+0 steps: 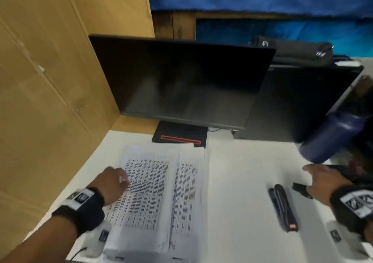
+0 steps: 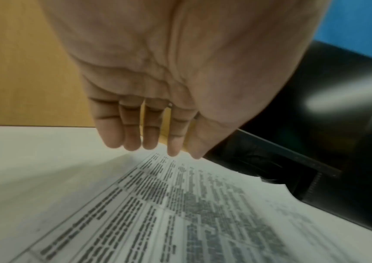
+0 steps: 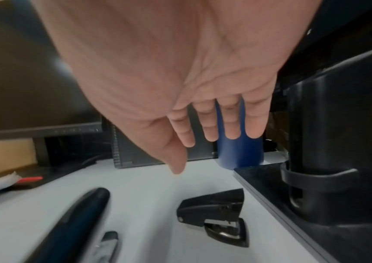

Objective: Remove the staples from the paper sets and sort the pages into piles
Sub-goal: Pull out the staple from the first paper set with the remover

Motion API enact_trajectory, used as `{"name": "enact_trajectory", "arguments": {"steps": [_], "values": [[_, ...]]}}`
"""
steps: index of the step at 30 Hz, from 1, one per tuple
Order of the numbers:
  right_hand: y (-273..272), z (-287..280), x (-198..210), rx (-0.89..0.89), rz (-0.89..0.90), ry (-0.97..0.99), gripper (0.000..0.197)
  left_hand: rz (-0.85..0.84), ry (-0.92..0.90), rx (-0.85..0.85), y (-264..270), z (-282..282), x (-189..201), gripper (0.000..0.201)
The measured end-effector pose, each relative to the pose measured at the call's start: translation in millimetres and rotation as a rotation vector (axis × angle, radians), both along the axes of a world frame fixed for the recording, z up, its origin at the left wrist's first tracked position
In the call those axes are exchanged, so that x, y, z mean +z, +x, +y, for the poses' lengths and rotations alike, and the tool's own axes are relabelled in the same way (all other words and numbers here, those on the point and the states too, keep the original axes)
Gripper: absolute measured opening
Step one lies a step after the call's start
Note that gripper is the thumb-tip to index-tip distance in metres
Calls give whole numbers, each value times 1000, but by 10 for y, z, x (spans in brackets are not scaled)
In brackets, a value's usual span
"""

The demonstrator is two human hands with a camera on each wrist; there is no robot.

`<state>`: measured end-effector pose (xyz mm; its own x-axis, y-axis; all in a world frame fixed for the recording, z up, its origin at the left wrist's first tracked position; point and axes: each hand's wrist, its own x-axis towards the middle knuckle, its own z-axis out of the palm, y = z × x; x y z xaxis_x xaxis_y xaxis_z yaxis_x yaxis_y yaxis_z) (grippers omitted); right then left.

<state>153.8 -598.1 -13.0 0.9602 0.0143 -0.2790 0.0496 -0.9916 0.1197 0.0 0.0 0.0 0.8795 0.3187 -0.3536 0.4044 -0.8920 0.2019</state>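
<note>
A stack of printed paper sets (image 1: 159,194) lies on the white desk (image 1: 238,182) in front of the monitor. My left hand (image 1: 113,180) hovers over the stack's left edge with straight fingers (image 2: 133,135), holding nothing above the printed page (image 2: 180,204). My right hand (image 1: 321,180) is open over the desk's right side, fingers (image 3: 212,124) spread. Just under it lies a small black staple remover (image 3: 216,217), seen in the head view as the staple remover (image 1: 301,190) beside my palm, apart from it. A long black stapler (image 1: 282,208) lies left of it.
A dark monitor (image 1: 181,80) stands behind the papers on a black base (image 1: 179,135). A blue bottle (image 1: 331,137) and a second monitor's stand (image 3: 315,160) crowd the right. A cardboard wall (image 1: 50,101) closes the left side.
</note>
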Motion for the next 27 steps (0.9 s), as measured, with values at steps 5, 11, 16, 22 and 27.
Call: {"name": "enact_trajectory", "arguments": {"steps": [5,11,16,22,27], "values": [[41,56,-133,78,145,-84,29,24,67,111,201,19,-175,62],[-297,113,-221,93,9,-26,18,55,167,162,109,-20,-277,54],[-689,111,-360,21,-76,85,20,-58,134,234,2,-34,-279,39],[-999,-2,-427,-162,-144,283,34,-218,-30,303,-231,-182,-113,40],[-1319,-10,-282,-317,-325,816,10,-499,-411,351,-423,-441,-3,24]]}}
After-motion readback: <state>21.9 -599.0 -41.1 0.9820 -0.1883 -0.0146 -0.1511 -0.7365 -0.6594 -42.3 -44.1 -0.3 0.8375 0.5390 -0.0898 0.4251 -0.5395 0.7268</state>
